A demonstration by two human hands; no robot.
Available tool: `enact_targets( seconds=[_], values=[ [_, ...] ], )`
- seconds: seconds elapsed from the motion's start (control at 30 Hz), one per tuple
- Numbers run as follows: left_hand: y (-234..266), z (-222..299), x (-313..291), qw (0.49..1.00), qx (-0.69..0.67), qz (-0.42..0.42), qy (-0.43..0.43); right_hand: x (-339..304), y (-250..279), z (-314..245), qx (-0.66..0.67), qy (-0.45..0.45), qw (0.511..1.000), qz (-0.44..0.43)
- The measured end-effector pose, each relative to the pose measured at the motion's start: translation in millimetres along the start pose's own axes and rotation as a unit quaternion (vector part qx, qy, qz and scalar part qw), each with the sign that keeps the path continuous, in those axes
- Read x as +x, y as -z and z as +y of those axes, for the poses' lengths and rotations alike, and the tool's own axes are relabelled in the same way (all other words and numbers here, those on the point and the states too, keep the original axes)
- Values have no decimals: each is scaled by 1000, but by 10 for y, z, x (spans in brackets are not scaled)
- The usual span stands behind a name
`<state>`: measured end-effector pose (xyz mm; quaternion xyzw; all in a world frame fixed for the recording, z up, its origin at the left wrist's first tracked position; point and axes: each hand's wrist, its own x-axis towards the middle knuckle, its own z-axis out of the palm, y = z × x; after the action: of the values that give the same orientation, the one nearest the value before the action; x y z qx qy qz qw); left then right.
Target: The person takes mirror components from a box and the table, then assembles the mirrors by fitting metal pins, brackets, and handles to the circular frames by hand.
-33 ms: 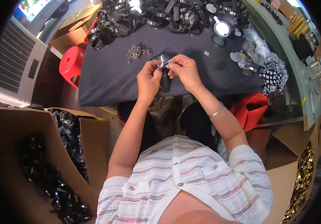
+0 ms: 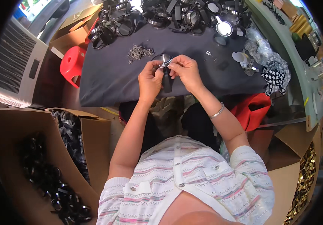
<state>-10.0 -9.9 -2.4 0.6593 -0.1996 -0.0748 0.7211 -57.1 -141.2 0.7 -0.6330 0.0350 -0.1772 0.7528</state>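
Observation:
Over the near part of the dark cloth-covered table, both hands meet at what looks like a round wristwatch (image 2: 166, 58) with a shiny metal rim. Its black strap hangs toward me between the hands. My left hand (image 2: 149, 80) is closed, thumb and fingers pinching the case's left side. On the right side, my right hand (image 2: 187, 72) is also closed in a pinch near the strap joint. A tiny part between its fingertips cannot be made out. Just beyond the left hand lies a heap of small metal pieces (image 2: 140, 53), perhaps buckles.
A large pile of black-strapped watches (image 2: 161, 17) covers the table's far side. Clear plastic bags (image 2: 259, 48) and round discs (image 2: 238, 57) lie at right. A red stool (image 2: 72, 63) stands left. Open cardboard boxes (image 2: 94, 150) flank me, one with black watches, another with gold-coloured parts (image 2: 304, 176).

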Motion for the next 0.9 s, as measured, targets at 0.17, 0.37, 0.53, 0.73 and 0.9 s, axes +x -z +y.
enact_targets(
  seconds=[0.17,0.37,0.53,0.73,0.9],
  values=[
    [27,19,-44,1000,16,-2,7,-87,-103,20,39,13,997,61],
    [37,6,-49,1000,12,0,10,-88,-200,46,63,17,994,91],
    [9,-13,-18,1000,-1,18,8,-122,-197,-57,-16,-36,993,107],
    [-11,-24,56,1000,11,25,1,32,-179,-95,-72,-70,992,76],
    [-126,69,82,999,41,14,-13,53,18,-225,-43,-73,996,28]
  ],
)
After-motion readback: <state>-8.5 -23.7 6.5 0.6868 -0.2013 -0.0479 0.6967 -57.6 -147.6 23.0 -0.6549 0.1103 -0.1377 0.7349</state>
